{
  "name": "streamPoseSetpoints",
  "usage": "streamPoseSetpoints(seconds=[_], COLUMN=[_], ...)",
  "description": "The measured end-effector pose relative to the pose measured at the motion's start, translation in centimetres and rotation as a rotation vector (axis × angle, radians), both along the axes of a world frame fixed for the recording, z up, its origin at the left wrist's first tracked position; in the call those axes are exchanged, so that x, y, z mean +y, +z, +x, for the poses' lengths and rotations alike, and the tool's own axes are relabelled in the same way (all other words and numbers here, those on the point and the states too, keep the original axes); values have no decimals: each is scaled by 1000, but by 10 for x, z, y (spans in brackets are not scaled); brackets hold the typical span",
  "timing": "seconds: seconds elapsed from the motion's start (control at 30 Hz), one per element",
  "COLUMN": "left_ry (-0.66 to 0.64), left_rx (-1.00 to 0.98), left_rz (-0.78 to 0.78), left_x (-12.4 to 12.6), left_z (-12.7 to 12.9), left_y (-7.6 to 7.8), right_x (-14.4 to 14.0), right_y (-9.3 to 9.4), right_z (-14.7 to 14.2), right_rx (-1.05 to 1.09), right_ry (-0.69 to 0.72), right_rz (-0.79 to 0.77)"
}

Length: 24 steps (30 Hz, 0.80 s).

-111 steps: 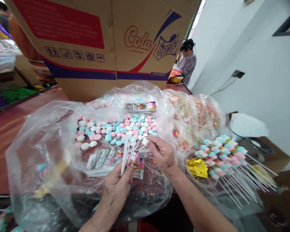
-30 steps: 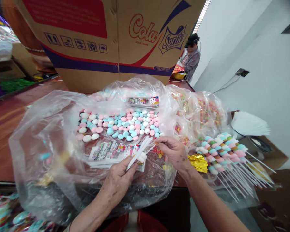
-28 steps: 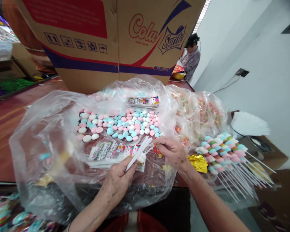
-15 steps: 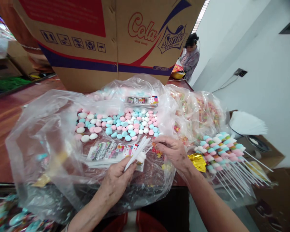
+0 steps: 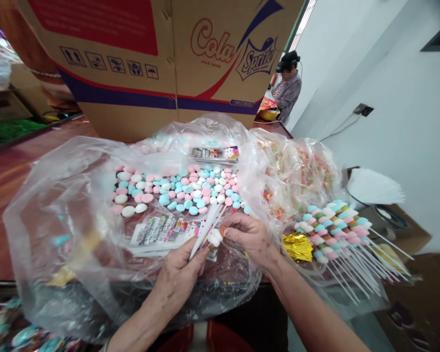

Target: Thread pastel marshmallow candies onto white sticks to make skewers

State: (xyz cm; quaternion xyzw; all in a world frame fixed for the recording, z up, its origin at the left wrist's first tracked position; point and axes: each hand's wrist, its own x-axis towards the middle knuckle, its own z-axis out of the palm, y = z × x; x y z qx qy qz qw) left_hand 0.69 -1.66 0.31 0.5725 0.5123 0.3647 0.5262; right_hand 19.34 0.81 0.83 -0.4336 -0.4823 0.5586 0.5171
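Reddish-brown bench (image 5: 3,195), pastel marshmallows (image 5: 183,189) at twelve o'clock. Your left grip (image 5: 181,269) closes round white sticks (image 5: 206,227); at its two o'clock, your right grip (image 5: 251,238) pinches an orange gummy (image 5: 222,231) just beside white marshmallows (image 5: 215,238). For clean threading, you should hold sticks steady, gummy centred.

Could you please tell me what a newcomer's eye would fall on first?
Probably the big cardboard box, printed Cola and Sprite, at the back. Next, the pink, blue and white candies spread before it, and the pile of skewers at the right. Centre front, the left hand grips white sticks.
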Motion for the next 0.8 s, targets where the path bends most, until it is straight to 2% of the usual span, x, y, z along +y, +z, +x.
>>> streamPoseSetpoints(seconds=[0.1,0.17,0.23,0.33,0.43,0.53,0.63,0.8], left_ry=[38,79,151,260,324,355,387,432], left_rx=[-46,-67,-93,-160,-230,-284,-321,-369], left_rz=[-8,-7,-12,-47,-69,-65,-57,-51], left_x=[1,3,6,10,12,11,10,10], left_z=[2,0,-4,-8,-10,-9,-8,-8], left_y=[2,-1,-7,-15,-18,-19,-19,-20], right_x=[-2,2,13,37,60,69,67,60], right_y=[-1,5,14,25,24,15,4,2], right_z=[-8,-4,5,18,14,0,-10,-4], right_rx=[45,-38,-192,-679,-1281,-1644,-1722,-1643], right_ry=[26,25,-53,-210,-101,-1,7,82], right_rz=[-23,21,99,220,233,192,224,192])
